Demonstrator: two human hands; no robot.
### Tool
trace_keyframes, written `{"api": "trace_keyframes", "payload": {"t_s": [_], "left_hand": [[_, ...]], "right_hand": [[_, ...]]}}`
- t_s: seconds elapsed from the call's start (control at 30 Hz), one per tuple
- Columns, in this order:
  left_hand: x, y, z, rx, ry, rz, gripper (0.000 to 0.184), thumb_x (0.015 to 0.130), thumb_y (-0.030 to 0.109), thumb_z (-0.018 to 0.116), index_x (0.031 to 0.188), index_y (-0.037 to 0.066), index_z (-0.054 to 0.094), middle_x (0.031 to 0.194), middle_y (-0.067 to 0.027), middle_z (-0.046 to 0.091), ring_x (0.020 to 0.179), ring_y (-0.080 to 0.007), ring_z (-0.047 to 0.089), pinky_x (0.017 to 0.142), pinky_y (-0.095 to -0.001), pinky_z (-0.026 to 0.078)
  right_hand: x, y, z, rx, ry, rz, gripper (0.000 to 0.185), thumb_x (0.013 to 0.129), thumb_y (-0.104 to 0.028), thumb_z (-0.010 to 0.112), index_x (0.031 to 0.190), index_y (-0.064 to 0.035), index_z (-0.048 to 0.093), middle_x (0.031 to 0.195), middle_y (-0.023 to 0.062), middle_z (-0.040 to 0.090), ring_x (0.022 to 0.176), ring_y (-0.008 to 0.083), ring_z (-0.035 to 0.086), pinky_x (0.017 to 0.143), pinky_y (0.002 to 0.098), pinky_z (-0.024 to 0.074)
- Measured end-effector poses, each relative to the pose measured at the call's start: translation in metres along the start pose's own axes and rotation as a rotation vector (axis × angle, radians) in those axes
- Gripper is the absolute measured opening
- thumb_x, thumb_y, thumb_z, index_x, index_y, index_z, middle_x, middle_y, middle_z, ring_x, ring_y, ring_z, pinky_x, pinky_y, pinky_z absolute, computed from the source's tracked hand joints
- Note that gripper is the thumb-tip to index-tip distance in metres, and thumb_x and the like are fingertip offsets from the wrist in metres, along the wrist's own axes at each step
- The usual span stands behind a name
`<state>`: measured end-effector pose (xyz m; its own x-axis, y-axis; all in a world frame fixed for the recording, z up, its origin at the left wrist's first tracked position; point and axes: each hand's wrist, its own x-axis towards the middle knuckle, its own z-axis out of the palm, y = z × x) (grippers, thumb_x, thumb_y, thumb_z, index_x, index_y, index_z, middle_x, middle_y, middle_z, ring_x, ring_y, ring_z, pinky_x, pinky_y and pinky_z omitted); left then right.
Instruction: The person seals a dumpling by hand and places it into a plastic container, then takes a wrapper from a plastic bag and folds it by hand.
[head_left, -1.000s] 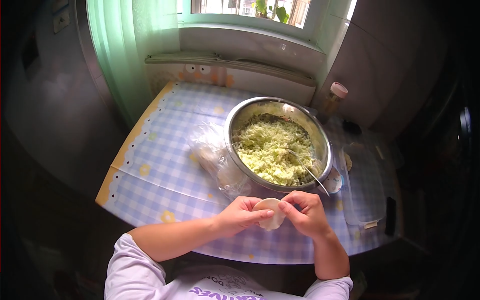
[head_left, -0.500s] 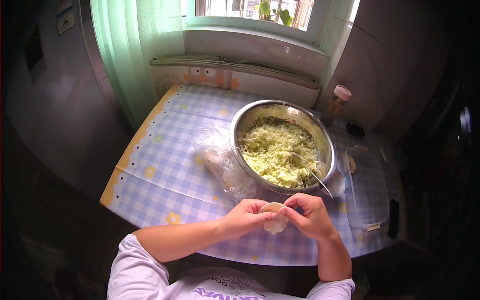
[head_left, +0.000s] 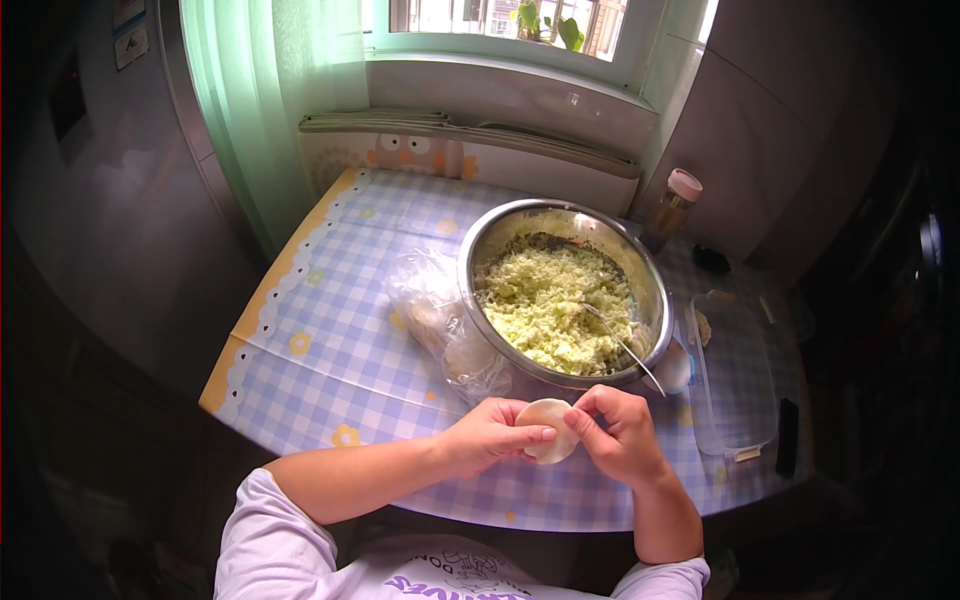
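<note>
Holding a round dough wrapper (head_left: 549, 413) between them, the person's left hand (head_left: 490, 437) and right hand (head_left: 625, 435) come close together above the table (head_left: 320, 370), by its near edge. The left is clamped on the wrapper's left side, thumb across its face; the right pinches its right rim. Just beyond stands a bowl (head_left: 612, 238) of chopped greens (head_left: 555, 310); a clear box (head_left: 702, 425) lies toward the right edge.

A pale green curtain (head_left: 275, 100) hangs beside the window (head_left: 480, 17); a pink-lidded jar (head_left: 673, 208) stands near the wall (head_left: 780, 140).
</note>
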<state>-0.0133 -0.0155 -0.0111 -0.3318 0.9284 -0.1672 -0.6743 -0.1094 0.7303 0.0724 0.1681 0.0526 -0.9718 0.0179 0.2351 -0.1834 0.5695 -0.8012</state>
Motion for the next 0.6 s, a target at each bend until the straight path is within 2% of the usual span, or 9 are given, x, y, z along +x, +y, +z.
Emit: {"api": "trace_keyframes", "payload": {"t_s": [0.17, 0.27, 0.37, 0.47, 0.6], "left_hand": [[0.0024, -0.0070, -0.0047, 0.133, -0.019, 0.082, 0.030, 0.090, 0.018, 0.066, 0.115, 0.000, 0.062, 0.103, -0.0041, 0.066, 0.097, -0.0104, 0.061, 0.082, -0.0276, 0.051], [0.0018, -0.0074, -0.0016, 0.147, -0.020, 0.102, 0.029, 0.091, 0.017, 0.065, 0.114, 0.000, 0.062, 0.101, -0.0025, 0.065, 0.094, -0.0089, 0.059, 0.082, -0.0268, 0.049], [0.0016, -0.0067, -0.0007, 0.149, -0.070, 0.116, 0.028, 0.092, 0.017, 0.064, 0.114, 0.000, 0.063, 0.099, -0.0011, 0.064, 0.091, -0.0081, 0.057, 0.082, -0.0267, 0.047], [0.0010, -0.0059, 0.0000, 0.162, -0.092, 0.141, 0.027, 0.093, 0.016, 0.063, 0.114, 0.000, 0.063, 0.098, 0.0000, 0.063, 0.089, -0.0076, 0.055, 0.079, -0.0269, 0.046], [0.0004, -0.0045, 0.0020, 0.172, -0.071, 0.137, 0.026, 0.094, 0.016, 0.062, 0.115, 0.000, 0.063, 0.100, 0.0000, 0.063, 0.090, -0.0076, 0.055, 0.079, -0.0271, 0.046]], "right_hand": [[0.0030, -0.0018, -0.0006, -0.050, 0.006, -0.059, 0.016, 0.083, -0.014, 0.070, 0.085, 0.0006, 0.065, 0.077, 0.0106, 0.066, 0.064, 0.0167, 0.062, 0.058, 0.0278, 0.0492], [0.0023, -0.0039, 0.0012, -0.020, -0.012, -0.039, 0.019, 0.082, -0.015, 0.071, 0.090, 0.0010, 0.066, 0.082, 0.0120, 0.067, 0.068, 0.0165, 0.064, 0.062, 0.0270, 0.0510], [0.0038, -0.0007, -0.0024, 0.035, -0.157, 0.040, 0.020, 0.081, -0.012, 0.070, 0.094, 0.0016, 0.065, 0.085, 0.0119, 0.068, 0.072, 0.0151, 0.065, 0.064, 0.0272, 0.0520], [0.0029, -0.0037, -0.0023, 0.153, -0.138, 0.142, 0.016, 0.080, -0.007, 0.073, 0.090, 0.0010, 0.064, 0.082, 0.0065, 0.067, 0.074, 0.0096, 0.062, 0.066, 0.0241, 0.0508], [0.0027, 0.0022, -0.0021, 0.173, -0.100, 0.124, 0.015, 0.080, -0.006, 0.073, 0.087, 0.0004, 0.062, 0.078, 0.0034, 0.065, 0.072, 0.0075, 0.060, 0.065, 0.0238, 0.0499]]}}
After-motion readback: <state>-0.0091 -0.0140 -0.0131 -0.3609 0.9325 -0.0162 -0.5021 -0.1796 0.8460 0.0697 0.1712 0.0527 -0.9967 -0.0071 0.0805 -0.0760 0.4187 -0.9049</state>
